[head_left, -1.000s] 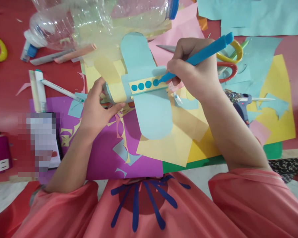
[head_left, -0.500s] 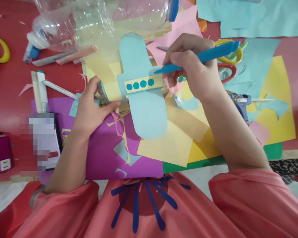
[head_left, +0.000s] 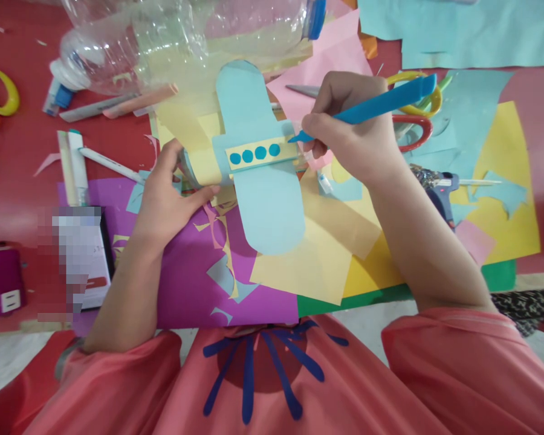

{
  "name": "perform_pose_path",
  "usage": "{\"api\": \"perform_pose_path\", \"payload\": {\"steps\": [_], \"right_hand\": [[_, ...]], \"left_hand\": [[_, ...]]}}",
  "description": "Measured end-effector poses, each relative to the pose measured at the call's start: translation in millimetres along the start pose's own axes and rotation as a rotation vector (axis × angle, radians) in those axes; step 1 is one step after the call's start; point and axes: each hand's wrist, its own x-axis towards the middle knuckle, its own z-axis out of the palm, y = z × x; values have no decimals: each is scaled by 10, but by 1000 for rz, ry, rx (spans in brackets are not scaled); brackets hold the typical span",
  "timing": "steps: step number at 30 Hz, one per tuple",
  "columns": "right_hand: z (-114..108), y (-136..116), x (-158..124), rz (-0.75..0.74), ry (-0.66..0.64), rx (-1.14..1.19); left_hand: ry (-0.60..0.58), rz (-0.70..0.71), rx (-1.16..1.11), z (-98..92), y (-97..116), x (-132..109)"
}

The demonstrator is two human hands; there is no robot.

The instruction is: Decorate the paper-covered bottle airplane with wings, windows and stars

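Blue plastic marker (head_left: 372,106) pinched in my closed right hand (head_left: 353,139), tip beside the dotted yellow paper strip (head_left: 259,153) across the pale-blue paper wing (head_left: 267,205); my left hand (head_left: 165,196), clasping the yellow paper-wrapped body (head_left: 206,168), should brace firmly.

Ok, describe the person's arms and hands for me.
The left hand and right hand are bare: no gloves, rings or watch show. Forearms uncovered; loose salmon-pink sleeves start near the elbows, on a top with dark blue streaks.

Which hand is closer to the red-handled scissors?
Right. The right hand, holding a blue marker, sits just in front of the scissors; the left hand grips the paper plane, farther away.
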Motion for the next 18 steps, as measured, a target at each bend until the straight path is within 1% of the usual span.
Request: {"api": "perform_pose_path", "payload": {"steps": [4,8,11,14,18], "right_hand": [[17,-5,-9,-11,46,-16],[37,-47,-29,-41,37,25],[38,-91,-29,-17,4,27],[30,-126,-24,26,-34,-22],[22,-137,-21,16,-26,-41]], "left_hand": [[-11,-16,15,1,30,-2],[-20,-29,-20,2,8,4],[-24,17,-38,7,-66,7],[-34,58,-25,12,-129,3],[-30,81,11,10,-144,-3]]}}
